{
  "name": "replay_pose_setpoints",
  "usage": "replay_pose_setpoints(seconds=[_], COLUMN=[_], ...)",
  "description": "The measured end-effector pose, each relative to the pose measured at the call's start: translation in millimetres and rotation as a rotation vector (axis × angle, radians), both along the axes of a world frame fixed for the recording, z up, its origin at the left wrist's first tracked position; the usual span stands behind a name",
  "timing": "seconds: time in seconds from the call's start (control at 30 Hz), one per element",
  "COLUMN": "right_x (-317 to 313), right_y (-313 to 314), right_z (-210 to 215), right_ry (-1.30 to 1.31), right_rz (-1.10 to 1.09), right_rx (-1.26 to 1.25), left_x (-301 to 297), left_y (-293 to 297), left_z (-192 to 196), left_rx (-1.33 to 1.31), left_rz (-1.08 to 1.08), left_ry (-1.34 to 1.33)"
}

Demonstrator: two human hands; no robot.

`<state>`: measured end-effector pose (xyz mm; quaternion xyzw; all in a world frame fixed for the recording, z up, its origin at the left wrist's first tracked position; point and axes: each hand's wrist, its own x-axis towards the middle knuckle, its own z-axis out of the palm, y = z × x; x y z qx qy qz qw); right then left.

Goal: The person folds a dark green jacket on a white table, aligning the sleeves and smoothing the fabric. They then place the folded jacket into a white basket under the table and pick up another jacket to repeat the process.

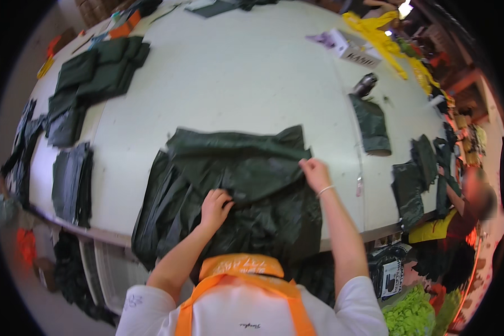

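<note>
A dark green, slightly shiny waterproof garment (235, 168) lies in front of me. Its folded top part is spread on the white table, and its lower part hangs over the near edge towards my orange apron. At the right end of the upper flap, my right hand (317, 175) pinches the fabric edge between thumb and fingers. My left hand (214, 210) rests lower, near the garment's middle, its fingers curled on the lower edge of the flap. Which kind of garment it is, the folds hide.
Folded dark green pieces (101, 70) are piled at the far left, with a narrow stack (73, 182) nearer. To the right are a dark roll (372, 126), a dark bottle-like object (365, 84), a white box (355, 50) and yellow garments (383, 36). A co-worker (470, 196) stands at the right edge.
</note>
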<state>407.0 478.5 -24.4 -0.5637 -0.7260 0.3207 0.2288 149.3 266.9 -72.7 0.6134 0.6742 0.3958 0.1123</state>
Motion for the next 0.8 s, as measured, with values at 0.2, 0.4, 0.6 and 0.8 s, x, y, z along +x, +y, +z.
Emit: replay_pose_setpoints(seconds=[0.2,0.4,0.6,0.8], right_x=[28,-42,-117,-82], right_y=[49,-20,-170,-184], right_z=[3,23,-1,-45], right_ry=[-0.051,-0.276,-0.194,-0.390], right_rz=[0.002,0.126,0.741,0.896], right_rx=[0.060,0.812,0.330,0.167], left_x=[4,-16,-92,-150], left_y=[-42,-45,44,58], left_z=[71,72,56,14], left_rx=[0.365,0.090,-0.193,-0.356], left_rz=[-0.135,-0.156,0.255,0.245], left_ry=[0.215,0.154,0.189,0.128])
